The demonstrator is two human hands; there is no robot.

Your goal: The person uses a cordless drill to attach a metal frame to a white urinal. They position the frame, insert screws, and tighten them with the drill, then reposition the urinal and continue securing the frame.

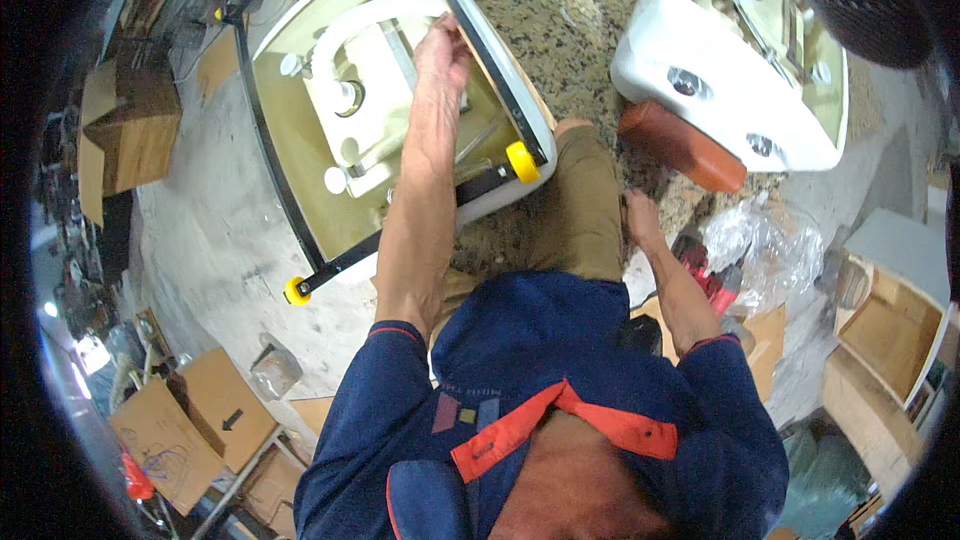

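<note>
At the upper left, an upturned white tub-like shell [540,175] shows its pale underside, bordered by a black metal frame [268,155] with yellow wheels [522,162]. Inside it run a white corrugated hose [350,20] and white pipe fittings [345,180]. My left hand [441,52] reaches into the shell beside the hose's right end, its fingers curled; whatever they hold is hidden. Low by my right knee, my right hand [642,217] is at the speckled stone slab [570,10], its fingers mostly hidden. A red power tool [708,278] lies just right of that hand.
A second white shell [720,70] with chrome fittings leans against a reddish-brown block [682,146] at the upper right. Crumpled clear plastic [775,245] lies below it. Cardboard boxes [195,425] are at the lower left, and another box [130,125] at the far left. A dark mesh object [870,20] occupies the upper right corner.
</note>
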